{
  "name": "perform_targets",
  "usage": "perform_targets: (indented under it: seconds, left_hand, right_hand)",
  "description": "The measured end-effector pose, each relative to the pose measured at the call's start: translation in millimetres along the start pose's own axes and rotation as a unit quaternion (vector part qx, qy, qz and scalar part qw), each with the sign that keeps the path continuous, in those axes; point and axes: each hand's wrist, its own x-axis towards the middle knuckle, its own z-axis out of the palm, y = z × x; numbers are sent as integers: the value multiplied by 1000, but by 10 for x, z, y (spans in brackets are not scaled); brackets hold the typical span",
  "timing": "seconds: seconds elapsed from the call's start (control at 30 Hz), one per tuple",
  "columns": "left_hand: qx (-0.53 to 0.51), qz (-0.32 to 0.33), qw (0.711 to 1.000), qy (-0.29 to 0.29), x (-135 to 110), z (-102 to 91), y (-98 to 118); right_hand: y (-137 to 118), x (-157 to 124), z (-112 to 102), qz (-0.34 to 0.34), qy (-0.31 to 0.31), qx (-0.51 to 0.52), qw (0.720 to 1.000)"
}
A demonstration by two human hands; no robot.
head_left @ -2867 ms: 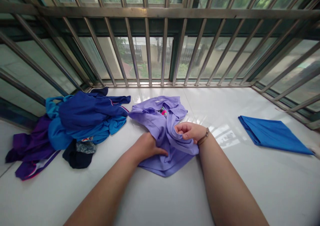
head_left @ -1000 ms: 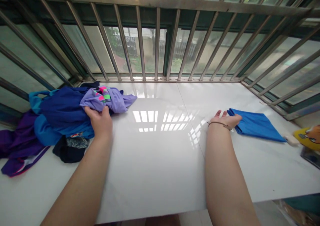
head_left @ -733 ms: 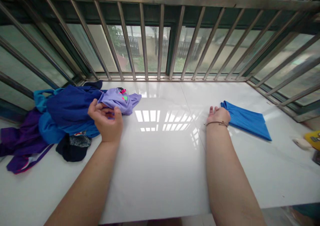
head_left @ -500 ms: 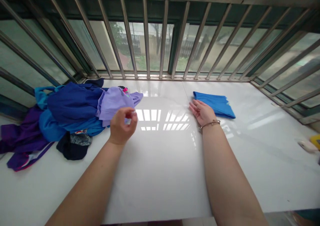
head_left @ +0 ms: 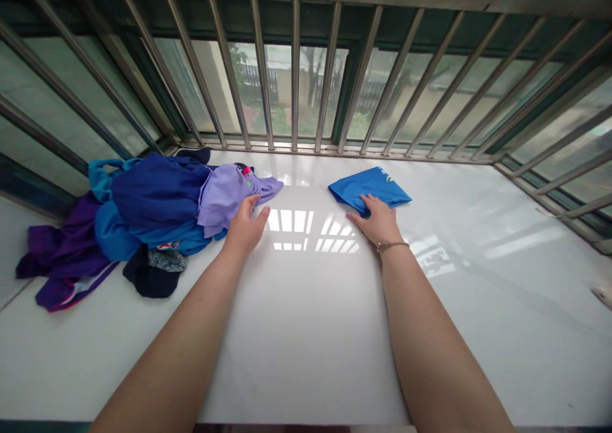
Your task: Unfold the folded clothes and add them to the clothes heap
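Observation:
A folded blue garment (head_left: 370, 187) with a small yellow-and-white print lies at the right of the middle, set at an angle. My right hand (head_left: 380, 219), with a bracelet on the wrist, rests its fingers on the near side of that garment, thumb spread apart. On the left, my left hand (head_left: 246, 226) is held open with nothing in it, thumb and fingers apart. Just behind it is a lavender garment (head_left: 220, 194), on the right side of a heap that also has a dark blue garment (head_left: 153, 194) on top.
Purple clothing (head_left: 71, 248) and a dark navy piece (head_left: 150, 280) lie at the heap's left and front. Metal bars (head_left: 294, 76) before windows close off the back and sides of the glossy white surface (head_left: 306, 331). A small object (head_left: 602, 296) sits at the right edge.
The folded blue garment has shifted left and turned, with my right hand now on it. My left hand has opened from curled fingers. The view has swung slightly left.

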Motion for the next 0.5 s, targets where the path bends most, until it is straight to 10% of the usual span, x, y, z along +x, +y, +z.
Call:
perform_targets:
  seconds: [0.23, 0.5]
  left_hand:
    - [81, 15, 996, -41, -80, -20, 208]
    - [74, 176, 951, -243, -167, -34, 285]
  right_hand:
    - [-29, -24, -53, -2, -90, 175, 980]
    - [-429, -251, -76, 139, -363, 520, 760]
